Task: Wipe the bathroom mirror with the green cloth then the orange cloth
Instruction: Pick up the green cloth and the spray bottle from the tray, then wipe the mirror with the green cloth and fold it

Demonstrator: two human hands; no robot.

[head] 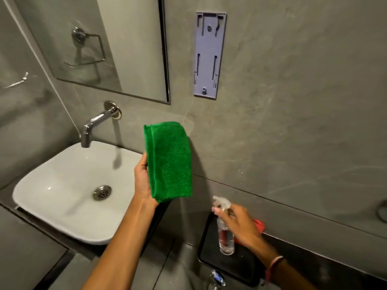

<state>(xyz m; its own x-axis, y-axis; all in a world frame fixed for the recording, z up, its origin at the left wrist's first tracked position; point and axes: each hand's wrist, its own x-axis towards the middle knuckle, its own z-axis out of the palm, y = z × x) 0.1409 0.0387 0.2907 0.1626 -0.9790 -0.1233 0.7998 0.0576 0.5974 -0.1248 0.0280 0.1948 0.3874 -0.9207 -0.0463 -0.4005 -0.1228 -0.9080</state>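
Observation:
My left hand [143, 178] holds a folded green cloth [169, 162] upright in front of the grey wall, right of the sink. The mirror [117, 45] hangs on the wall at upper left, above the tap. My right hand [240, 225] is low on the right, its fingers around the top of a clear spray bottle [225, 233] that stands on a black tray [228, 266]. A bit of the orange cloth [259, 223] shows behind my right hand; most of it is hidden.
A white basin [52, 197] with a chrome tap [94, 124] sits at lower left. A pale plastic wall bracket [209, 55] is mounted right of the mirror. A dark ledge [314, 254] runs along the right wall. A small tap [217, 279] sits below the tray.

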